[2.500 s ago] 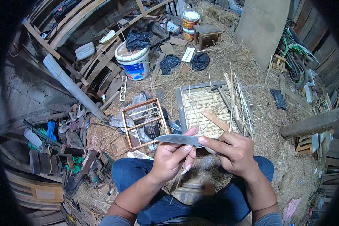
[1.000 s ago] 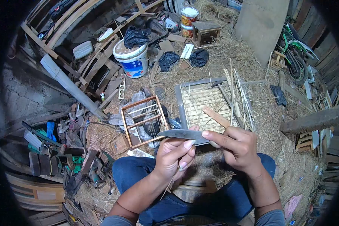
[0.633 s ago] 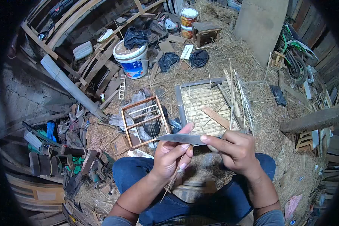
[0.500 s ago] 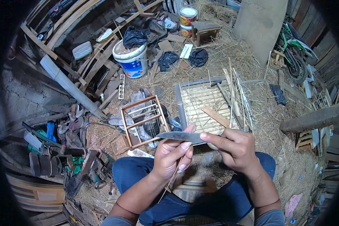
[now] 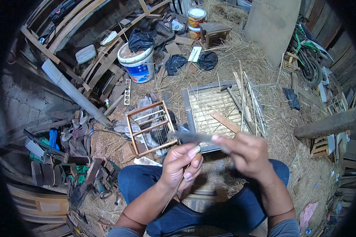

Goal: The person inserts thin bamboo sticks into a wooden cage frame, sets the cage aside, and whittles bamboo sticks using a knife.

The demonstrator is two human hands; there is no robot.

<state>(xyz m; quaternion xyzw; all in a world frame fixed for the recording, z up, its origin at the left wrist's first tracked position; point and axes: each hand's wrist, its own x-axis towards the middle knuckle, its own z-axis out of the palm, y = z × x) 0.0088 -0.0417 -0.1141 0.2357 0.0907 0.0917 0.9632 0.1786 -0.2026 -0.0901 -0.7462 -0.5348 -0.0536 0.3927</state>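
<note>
My left hand (image 5: 182, 164) is closed around a thin wooden stick (image 5: 172, 200), whose lower end slants down toward my lap. In my right hand (image 5: 247, 154) is a knife, smeared by motion, its handle hidden in my fingers. The knife's dark blade (image 5: 192, 137) points left, just above my left fingertips. Whether the blade touches the stick, I cannot tell. Ahead of my hands lie a small wooden frame (image 5: 149, 128) with thin crossbars and a slatted panel (image 5: 209, 102) with a grey border.
A hammer (image 5: 234, 98), a flat wood piece (image 5: 224, 121) and several thin strips (image 5: 245, 96) lie on the panel. A white bucket (image 5: 137, 65) stands farther back. Tools and scraps crowd the left, near a slanted post (image 5: 75, 93). A wooden beam (image 5: 328, 123) juts in from the right.
The knife has risen slightly off my left fingers and is now blurred, my right hand moving with it. My left hand stays almost in place, still holding the stick.
</note>
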